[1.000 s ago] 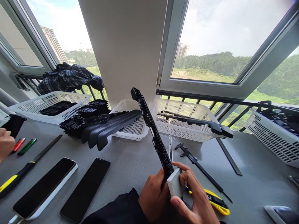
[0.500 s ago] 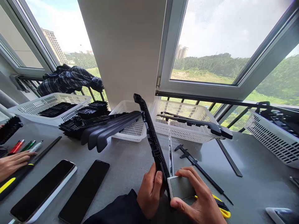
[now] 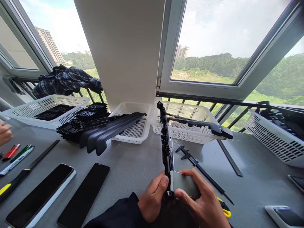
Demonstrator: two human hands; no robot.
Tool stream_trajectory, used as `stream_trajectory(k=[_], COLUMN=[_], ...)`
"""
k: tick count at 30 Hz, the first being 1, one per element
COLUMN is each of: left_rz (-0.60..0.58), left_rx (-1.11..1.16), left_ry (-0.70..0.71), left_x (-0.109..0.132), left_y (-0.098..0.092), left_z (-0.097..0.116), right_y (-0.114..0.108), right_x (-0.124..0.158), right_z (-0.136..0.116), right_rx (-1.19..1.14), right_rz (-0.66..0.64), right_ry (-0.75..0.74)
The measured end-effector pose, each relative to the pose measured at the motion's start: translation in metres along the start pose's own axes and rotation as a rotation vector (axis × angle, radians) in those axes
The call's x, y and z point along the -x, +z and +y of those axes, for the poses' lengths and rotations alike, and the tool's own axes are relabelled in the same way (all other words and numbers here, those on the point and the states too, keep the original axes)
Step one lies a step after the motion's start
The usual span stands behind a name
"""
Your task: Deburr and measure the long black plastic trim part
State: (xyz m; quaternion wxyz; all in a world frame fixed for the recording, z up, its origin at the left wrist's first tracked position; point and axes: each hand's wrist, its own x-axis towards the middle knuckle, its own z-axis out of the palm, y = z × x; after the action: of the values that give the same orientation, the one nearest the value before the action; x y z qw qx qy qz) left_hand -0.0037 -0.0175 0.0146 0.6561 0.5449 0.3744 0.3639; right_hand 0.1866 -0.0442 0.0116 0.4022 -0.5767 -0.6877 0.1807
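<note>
1. Far left, between 9 and 10 o'clock from the working pair, another person's hand (image 3: 4, 133) is up off the table; half a second ago it lay over the white marker (image 3: 17, 161), which now rests alone at about 9, and whether that hand holds anything I cannot tell
2. Along at 9, the black phone (image 3: 84, 194) lies flat, and up between 10 and 11 the dark curved handles (image 3: 102, 134) sit fanned out, no change in either
3. Now the left hand (image 3: 153, 198), closed on the lower end of the black strip (image 3: 167, 152), thumb along its side, and here's the big move: the strip has swung from 11 o'clock to just short of 12, its tip now in front of the right-centre basket (image 3: 184, 135)
4. Straight to the right hand (image 3: 204, 199), thumb and fingers gripping the grey block (image 3: 186, 185), which has rolled from nearly edge-on to broad face up, its pale edge against the strip's right side, so I'd judge the strip is being re-angled with the contact kept
5. Beyond it, the caliper (image 3: 201, 172) lies at 12 from that hand, and the yellow knife (image 3: 226, 211) peeks out at 4, mostly covered
</note>
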Motion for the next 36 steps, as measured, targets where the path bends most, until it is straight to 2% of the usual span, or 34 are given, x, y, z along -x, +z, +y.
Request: stream_trajectory(k=[3,8,15,19,27,33,36], left_rz=[0.013,-0.136,-0.191,-0.202,-0.159,-0.223,-0.222], left_rx=[0.040,0.176,0.193,0.200,0.263,0.196,0.215], left_ry=[-0.007,-0.065,-0.090,-0.124,-0.190,-0.191,-0.191], left_x=[-0.003,-0.006,-0.008,-0.007,-0.008,-0.005,-0.006], left_y=[-0.002,-0.001,0.001,0.001,0.004,0.003,0.003], left_z=[-0.002,-0.005,-0.003,-0.002,-0.005,0.003,0.001], right_y=[0.001,-0.003,-0.007,-0.007,-0.009,-0.012,-0.012], right_x=[0.001,-0.005,-0.010,-0.009,-0.009,-0.011,-0.011], right_z=[0.002,0.000,-0.001,0.000,-0.003,0.001,-0.001], right_rx=[0.016,0.024,0.022,0.009,-0.012,0.012,0.006], right_rz=[-0.022,0.002,0.011,0.016,-0.038,0.004,-0.019], right_ry=[0.045,0.085,0.145,0.174,0.108,0.148,0.126])
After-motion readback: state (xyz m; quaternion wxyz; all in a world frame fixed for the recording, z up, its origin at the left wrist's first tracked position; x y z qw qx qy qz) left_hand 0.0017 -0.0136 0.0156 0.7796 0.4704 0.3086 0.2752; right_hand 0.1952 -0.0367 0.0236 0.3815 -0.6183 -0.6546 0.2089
